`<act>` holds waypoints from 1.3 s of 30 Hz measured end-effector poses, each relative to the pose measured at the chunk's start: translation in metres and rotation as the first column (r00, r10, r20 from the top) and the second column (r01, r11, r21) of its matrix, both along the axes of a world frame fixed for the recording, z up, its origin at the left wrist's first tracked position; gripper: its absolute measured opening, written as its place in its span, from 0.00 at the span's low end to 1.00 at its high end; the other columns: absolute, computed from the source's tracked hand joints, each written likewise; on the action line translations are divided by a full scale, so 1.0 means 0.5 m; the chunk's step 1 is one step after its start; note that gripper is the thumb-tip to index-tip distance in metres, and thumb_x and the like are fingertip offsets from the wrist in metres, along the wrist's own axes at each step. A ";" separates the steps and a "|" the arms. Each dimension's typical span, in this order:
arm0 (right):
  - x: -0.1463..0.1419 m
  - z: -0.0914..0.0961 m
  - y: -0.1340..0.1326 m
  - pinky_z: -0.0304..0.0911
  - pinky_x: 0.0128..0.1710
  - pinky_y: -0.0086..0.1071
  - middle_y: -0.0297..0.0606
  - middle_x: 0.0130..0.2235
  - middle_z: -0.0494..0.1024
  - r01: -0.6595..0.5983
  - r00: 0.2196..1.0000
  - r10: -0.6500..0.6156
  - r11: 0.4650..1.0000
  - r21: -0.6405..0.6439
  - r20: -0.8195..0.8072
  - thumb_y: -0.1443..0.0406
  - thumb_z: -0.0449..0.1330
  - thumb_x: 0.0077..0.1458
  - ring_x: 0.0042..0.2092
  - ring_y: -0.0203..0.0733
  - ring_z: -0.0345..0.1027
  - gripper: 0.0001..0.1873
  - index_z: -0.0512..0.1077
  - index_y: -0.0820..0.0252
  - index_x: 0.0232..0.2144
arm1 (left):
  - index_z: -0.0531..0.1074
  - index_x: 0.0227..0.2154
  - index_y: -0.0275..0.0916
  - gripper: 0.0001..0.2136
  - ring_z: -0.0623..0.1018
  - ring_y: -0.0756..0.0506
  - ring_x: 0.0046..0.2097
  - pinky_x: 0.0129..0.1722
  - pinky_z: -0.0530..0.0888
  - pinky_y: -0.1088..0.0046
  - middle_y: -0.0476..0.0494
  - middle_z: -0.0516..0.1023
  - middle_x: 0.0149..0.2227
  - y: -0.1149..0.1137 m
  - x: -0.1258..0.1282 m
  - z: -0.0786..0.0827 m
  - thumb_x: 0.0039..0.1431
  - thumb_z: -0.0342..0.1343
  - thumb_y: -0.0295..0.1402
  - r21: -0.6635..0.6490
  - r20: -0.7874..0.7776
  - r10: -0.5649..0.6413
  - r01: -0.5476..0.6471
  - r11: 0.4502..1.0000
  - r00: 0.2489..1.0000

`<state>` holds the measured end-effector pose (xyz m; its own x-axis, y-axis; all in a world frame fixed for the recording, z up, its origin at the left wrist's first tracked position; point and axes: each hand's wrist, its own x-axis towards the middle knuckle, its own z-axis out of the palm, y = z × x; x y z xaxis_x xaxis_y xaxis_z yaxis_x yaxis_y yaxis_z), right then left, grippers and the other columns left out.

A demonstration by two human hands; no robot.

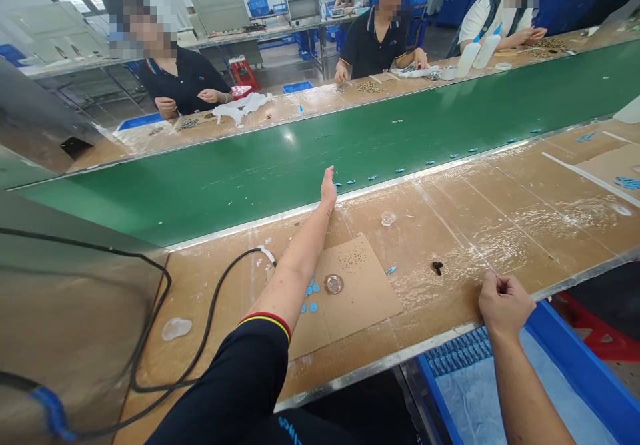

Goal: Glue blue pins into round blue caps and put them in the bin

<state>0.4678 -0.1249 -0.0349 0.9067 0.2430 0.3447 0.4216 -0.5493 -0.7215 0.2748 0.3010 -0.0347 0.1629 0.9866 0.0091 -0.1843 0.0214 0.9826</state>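
Observation:
My left hand (329, 188) reaches to the near edge of the green conveyor belt (260, 165). Its fingers are stretched out and held together, edge-on, beside a small blue piece (351, 181) on the belt. Several more blue pieces lie in a row along that edge. My right hand (506, 305) is closed in a pinch at the table's front edge, on what looks like a thin pale stick (491, 268). Below my left forearm, a cardboard sheet (370, 312) bears blue discs (313, 307), a small round dish (333, 284) and tiny brown bits (353, 258).
A blue crate (575, 352) with rows of blue pieces (460, 352) stands below the table edge. A black cable (210, 325) loops at left. On the table lie a small black part (437, 268) and a clear cap (388, 218). Several people sit across the belt.

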 end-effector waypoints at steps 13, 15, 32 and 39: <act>0.005 -0.009 -0.001 0.55 0.32 0.37 0.31 0.18 0.61 0.003 1.000 -0.003 1.000 0.009 0.013 0.38 0.55 0.50 0.25 0.38 0.57 0.28 0.61 0.53 0.18 | 0.70 0.66 0.42 0.31 0.66 0.38 0.75 0.77 0.57 0.45 0.35 0.66 0.74 0.018 0.005 -0.020 0.73 0.46 0.59 0.069 -0.071 -0.013 0.017 0.997 0.997; 0.005 -0.008 -0.002 0.55 0.32 0.37 0.31 0.18 0.61 0.000 1.000 0.000 1.000 0.007 0.010 0.39 0.55 0.50 0.25 0.38 0.57 0.27 0.61 0.53 0.18 | 0.70 0.66 0.42 0.31 0.66 0.37 0.75 0.77 0.57 0.45 0.35 0.67 0.73 0.020 0.005 -0.023 0.73 0.46 0.59 0.071 -0.080 -0.013 0.018 0.997 0.997; 0.004 -0.007 -0.001 0.54 0.31 0.36 0.31 0.18 0.60 -0.014 0.999 0.014 1.000 0.005 0.032 0.41 0.55 0.51 0.24 0.37 0.56 0.26 0.59 0.52 0.18 | 0.70 0.66 0.43 0.30 0.65 0.37 0.75 0.77 0.57 0.45 0.35 0.66 0.74 0.025 0.005 -0.028 0.74 0.47 0.58 0.084 -0.108 -0.021 0.030 0.996 0.994; 0.005 -0.009 -0.003 0.54 0.32 0.37 0.31 0.18 0.61 -0.024 0.999 0.024 1.000 -0.004 0.042 0.40 0.54 0.51 0.25 0.38 0.57 0.27 0.59 0.52 0.18 | 0.70 0.66 0.43 0.29 0.63 0.37 0.76 0.78 0.56 0.44 0.36 0.64 0.75 0.026 0.004 -0.031 0.73 0.49 0.57 0.096 -0.105 -0.026 0.036 0.995 0.994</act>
